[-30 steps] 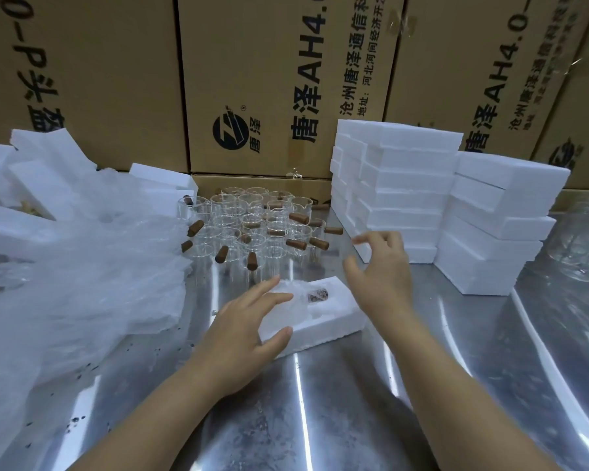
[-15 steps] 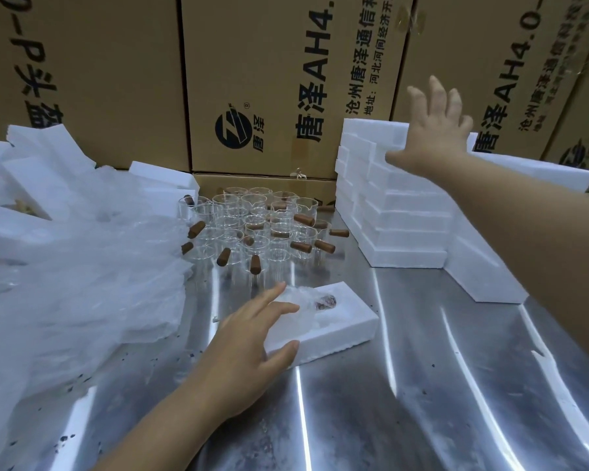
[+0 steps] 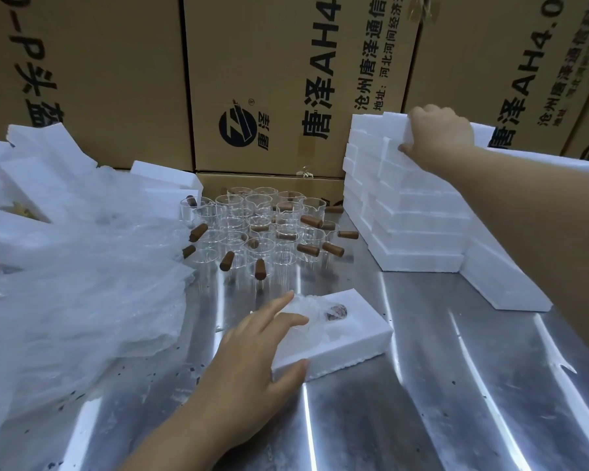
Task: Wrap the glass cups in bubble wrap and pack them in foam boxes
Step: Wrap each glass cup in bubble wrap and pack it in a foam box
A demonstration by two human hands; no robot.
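The left hand (image 3: 252, 362) rests with straight fingers on an open foam box (image 3: 354, 338) on the surface (image 3: 422, 385), a wrapped cup (image 3: 320, 311) inside it. The right hand (image 3: 439, 134) curls round the top foam piece (image 3: 391, 130) of the stack (image 3: 415, 226).

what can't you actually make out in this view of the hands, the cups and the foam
Head view only:
Right hand: fingertips hidden behind the top foam piece it grips.
Wrapped cup: shape blurred by its bubble wrap.
Open foam box: near-left end covered by the left hand.
Bubble wrap pile: whatever lies under it is hidden.
Cartons: print cut off by the top edge.
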